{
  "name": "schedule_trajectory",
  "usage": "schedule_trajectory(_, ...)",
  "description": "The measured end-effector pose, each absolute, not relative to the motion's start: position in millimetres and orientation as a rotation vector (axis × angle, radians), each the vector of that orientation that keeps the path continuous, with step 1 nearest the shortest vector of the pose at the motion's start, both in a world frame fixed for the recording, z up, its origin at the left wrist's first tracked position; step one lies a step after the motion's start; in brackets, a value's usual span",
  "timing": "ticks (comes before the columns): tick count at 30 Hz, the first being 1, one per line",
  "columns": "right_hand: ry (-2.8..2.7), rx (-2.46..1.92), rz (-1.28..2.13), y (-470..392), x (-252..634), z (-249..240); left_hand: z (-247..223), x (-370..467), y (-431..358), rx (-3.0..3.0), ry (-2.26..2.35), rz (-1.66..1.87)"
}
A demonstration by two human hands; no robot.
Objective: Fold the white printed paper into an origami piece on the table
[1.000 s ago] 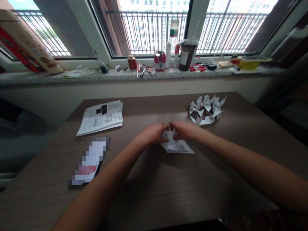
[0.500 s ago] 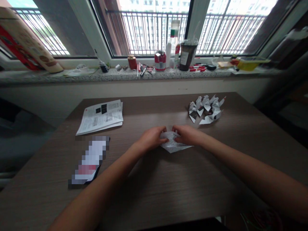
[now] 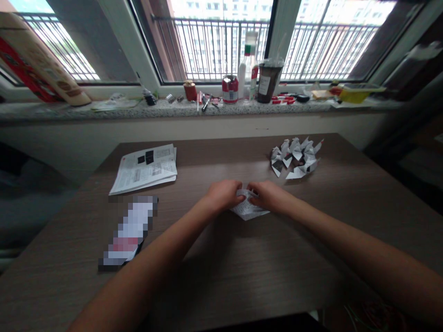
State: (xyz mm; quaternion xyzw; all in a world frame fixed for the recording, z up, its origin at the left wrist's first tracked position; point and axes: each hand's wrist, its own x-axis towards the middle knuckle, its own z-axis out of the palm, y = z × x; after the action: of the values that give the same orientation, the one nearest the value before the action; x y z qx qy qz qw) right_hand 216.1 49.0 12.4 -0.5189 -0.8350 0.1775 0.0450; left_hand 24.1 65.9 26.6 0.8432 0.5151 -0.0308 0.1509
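Observation:
A small folded sheet of printed paper (image 3: 246, 211) is at the middle of the brown table, one pointed corner toward me. My left hand (image 3: 226, 193) grips its left side with thumb and fingers. On the opposite side my right hand (image 3: 265, 194) pinches the paper near its top edge. The fingertips of both hands are close together and partly hidden behind the paper. Beyond my right hand lies a ring of folded paper pieces (image 3: 296, 154), pointed and printed in black and white.
A stack of printed sheets (image 3: 145, 168) lies at the back left, with a phone (image 3: 129, 233), its screen blurred out, nearer me. The stone windowsill (image 3: 166, 109) behind the table bears a red can (image 3: 230, 90), a dark drink cup (image 3: 268, 83), bottles and a yellow container (image 3: 355, 94).
My left hand has shifted slightly right, bringing the two hands closer together. The paper's right corner now reaches less far out. Both hands keep their hold.

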Motion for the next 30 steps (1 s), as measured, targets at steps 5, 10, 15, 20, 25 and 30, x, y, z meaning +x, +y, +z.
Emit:
schedule_trajectory(5, -2.543, -1.574, 0.556, 47.1, 215.2, 14.3, 28.0, 29.4, 67.3, 2.409, 1.503, -0.121)
schedule_trajectory(10, -2.519, -1.543, 0.587, 45.8, 214.4, 12.5, 26.6, 29.5, 68.5, 2.399, 1.476, -0.107)
schedule_trajectory(15, -2.488, -1.511, 0.632, 45.6, 218.8, 9.0, 20.6, 18.1, 68.6, 2.414, 1.324, -0.034)
schedule_trajectory(20, -2.438, -1.483, 0.707, 43.0, 226.0, 8.2, 16.5, -7.1, 66.7, 2.406, 1.114, 0.046)
schedule_trajectory(25, -2.361, -1.435, 0.838, 40.4, 227.5, 5.9, 16.6, -19.4, 65.5, 2.301, 0.991, 0.103)
schedule_trajectory(30, -2.358, -1.417, 0.838, 37.6, 227.7, 7.6, 19.5, -15.8, 65.7, 2.276, 1.02, 0.073)
